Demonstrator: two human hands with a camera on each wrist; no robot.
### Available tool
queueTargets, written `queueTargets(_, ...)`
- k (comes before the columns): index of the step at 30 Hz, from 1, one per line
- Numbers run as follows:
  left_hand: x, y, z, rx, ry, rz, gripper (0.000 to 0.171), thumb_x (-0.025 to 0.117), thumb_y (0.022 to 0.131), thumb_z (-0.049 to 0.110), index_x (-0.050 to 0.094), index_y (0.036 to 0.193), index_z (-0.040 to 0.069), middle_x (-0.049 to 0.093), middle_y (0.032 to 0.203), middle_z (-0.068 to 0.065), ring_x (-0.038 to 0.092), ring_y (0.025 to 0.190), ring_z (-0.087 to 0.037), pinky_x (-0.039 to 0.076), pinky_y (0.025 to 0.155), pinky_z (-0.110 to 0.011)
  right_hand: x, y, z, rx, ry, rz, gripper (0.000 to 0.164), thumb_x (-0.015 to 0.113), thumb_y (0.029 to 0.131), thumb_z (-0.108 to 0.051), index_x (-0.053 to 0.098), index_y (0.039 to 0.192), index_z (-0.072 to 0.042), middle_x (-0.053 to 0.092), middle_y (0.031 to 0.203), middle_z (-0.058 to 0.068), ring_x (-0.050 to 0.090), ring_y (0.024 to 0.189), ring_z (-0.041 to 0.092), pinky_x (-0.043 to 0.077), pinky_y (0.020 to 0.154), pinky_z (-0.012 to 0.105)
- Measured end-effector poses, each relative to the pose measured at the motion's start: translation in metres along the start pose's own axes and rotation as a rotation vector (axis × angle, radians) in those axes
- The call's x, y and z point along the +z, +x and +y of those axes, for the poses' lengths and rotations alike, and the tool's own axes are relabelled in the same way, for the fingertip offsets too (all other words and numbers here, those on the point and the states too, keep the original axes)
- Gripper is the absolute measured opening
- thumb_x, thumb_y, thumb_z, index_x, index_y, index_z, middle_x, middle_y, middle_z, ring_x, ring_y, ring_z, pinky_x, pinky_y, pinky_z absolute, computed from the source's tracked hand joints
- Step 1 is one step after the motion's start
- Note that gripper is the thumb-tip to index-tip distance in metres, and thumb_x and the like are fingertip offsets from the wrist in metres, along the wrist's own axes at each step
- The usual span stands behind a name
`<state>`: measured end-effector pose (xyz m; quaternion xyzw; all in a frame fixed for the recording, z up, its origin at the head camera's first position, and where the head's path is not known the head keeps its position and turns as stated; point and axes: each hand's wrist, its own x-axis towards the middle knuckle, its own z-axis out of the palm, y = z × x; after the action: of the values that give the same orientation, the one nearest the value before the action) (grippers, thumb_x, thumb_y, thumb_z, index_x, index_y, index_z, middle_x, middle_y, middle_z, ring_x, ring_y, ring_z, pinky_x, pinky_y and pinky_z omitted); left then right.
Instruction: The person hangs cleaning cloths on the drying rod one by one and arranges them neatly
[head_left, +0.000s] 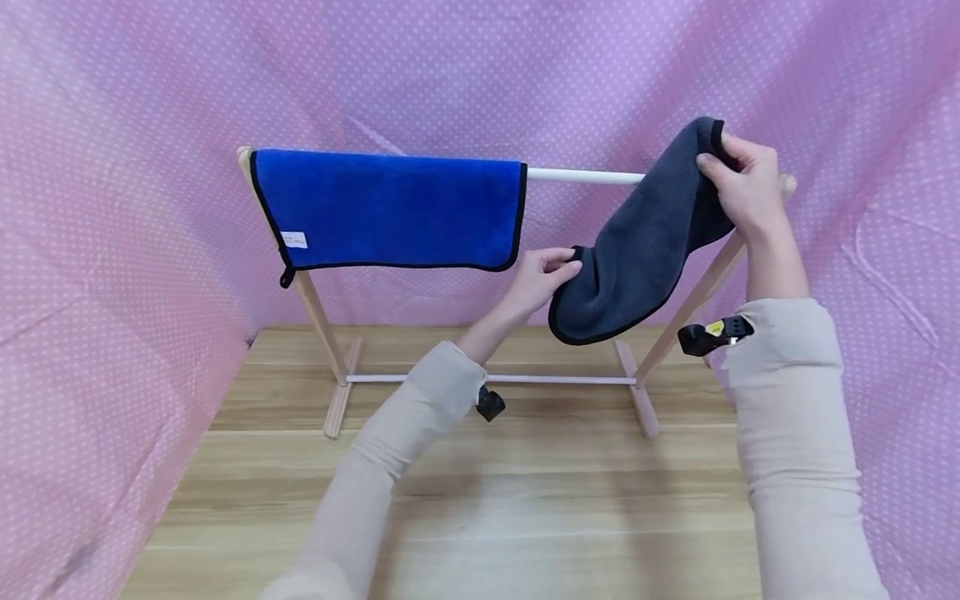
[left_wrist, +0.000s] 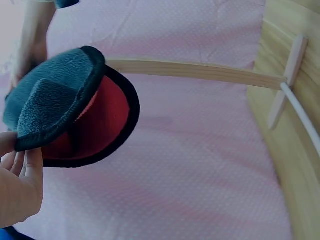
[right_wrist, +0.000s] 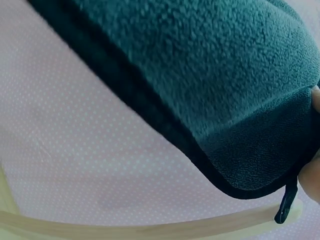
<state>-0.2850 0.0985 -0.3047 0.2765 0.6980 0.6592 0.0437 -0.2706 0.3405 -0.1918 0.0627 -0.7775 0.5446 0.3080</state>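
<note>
Both sleeved arms reach up, left hand [head_left: 542,275] and right hand [head_left: 744,190] pinching the grey towel [head_left: 645,242] beside the rail [head_left: 585,176]; loose grip could drop it onto the table [head_left: 525,500]

surface: light wooden plank table [head_left: 525,517] | standing on it: wooden drying rack with white crossbars [head_left: 341,392], both flat feet resting near the table's back edge
</note>
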Motion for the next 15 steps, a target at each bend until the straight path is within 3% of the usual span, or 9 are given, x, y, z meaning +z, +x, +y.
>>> queueTargets(6,-0.010,-0.004,0.024,0.002,0.038,0.017,0.027,0.055,0.089,0.004,0.057,0.114,-0.007,0.063,0.107,-0.020,0.059,0.091,-0.019,0.047,0.078,-0.017,-0.001,0.004,-0.002,0.031,0.033,-0.025,0.031,0.058,0.085,0.002,0.071,0.103,-0.019,0.063,0.078,-0.015,0.054,0.065,-0.003,0.042,0.064,0.010)
queueTargets(12,-0.021,-0.001,0.040,-0.002,-0.032,0.082,0.021,0.053,0.090,0.004,0.056,0.107,-0.008,0.063,0.102,-0.021,0.056,0.082,-0.012,0.046,0.074,-0.017,-0.004,0.006,-0.002,0.084,0.206,-0.048,0.031,0.058,0.083,0.006,0.072,0.100,-0.015,0.065,0.077,-0.009,0.057,0.064,0.001,0.044,0.062,0.009)
queueTargets(15,-0.026,0.001,0.044,-0.022,-0.075,0.088,0.020,0.054,0.091,0.008,0.056,0.103,-0.007,0.064,0.098,-0.020,0.057,0.078,-0.010,0.046,0.072,-0.018,-0.005,0.008,-0.003,0.106,0.234,-0.027,0.030,0.058,0.082,0.006,0.073,0.097,-0.015,0.064,0.075,-0.008,0.056,0.064,0.002,0.045,0.061,0.010)
